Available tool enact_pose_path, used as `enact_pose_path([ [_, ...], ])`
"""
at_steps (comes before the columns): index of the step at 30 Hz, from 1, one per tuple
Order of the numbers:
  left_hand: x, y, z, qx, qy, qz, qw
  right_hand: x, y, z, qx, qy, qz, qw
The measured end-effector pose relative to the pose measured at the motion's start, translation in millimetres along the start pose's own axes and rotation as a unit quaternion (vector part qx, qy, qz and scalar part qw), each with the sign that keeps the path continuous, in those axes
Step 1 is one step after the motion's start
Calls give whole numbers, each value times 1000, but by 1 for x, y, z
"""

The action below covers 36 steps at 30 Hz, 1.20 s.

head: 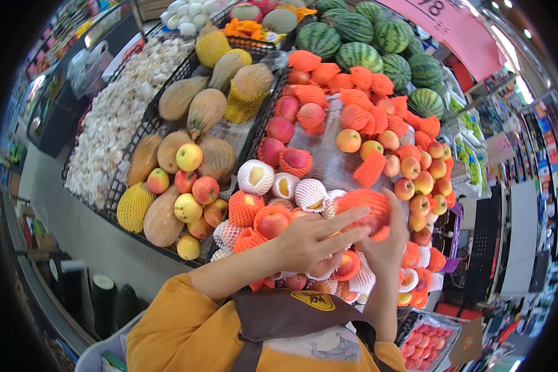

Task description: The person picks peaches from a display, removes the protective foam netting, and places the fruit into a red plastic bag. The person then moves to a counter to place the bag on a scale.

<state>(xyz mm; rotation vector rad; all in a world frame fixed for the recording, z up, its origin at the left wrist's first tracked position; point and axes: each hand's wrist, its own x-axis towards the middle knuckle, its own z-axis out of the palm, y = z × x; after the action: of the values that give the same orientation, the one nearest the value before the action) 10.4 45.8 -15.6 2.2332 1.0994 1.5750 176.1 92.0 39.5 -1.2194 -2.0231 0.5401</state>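
Between my two hands is an apple in an orange foam net (363, 210), slightly blurred. My right hand (385, 237) has its thumb and fingers around the netted fruit's right and lower side. My left hand (314, 239) reaches across from the left, its fingers spread along the fruit's lower left; whether they grip it cannot be told. Under and beside my hands lie apples in orange nets (272, 222) and fruit in white foam nets (255, 177). Bare red-yellow apples (423, 182) are piled to the right. A loose orange foam net (370, 168) lies just above my hands.
A black crate to the left holds pumpkins (206, 111) with several loose apples (189, 157) on them. Garlic bulbs (121, 111) fill the bin beyond. Watermelons (359, 56) are heaped at the top. A box of packed red fruit (425, 344) stands at lower right.
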Motion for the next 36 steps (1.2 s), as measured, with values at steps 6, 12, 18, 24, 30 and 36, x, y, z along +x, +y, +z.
enact_pose_path([
  [6,25,3,17,-564,200,-422,681,6,-23,8,-208,-1,-72,976],
  [12,32,-39,-4,-732,119,-439,507,58,-44,16,-224,-12,-209,952],
  [18,76,-126,-82,-122,16,-402,907,148,3,110,70,-115,-136,981],
  [24,9,-233,-73,-86,0,-435,896,145,63,271,76,-245,-87,963],
  [30,-24,-235,-53,27,-84,-401,912,129,51,250,-94,-393,-67,912],
  [36,-34,-221,-55,192,-197,-330,903,155,110,173,-180,-194,-180,948],
])
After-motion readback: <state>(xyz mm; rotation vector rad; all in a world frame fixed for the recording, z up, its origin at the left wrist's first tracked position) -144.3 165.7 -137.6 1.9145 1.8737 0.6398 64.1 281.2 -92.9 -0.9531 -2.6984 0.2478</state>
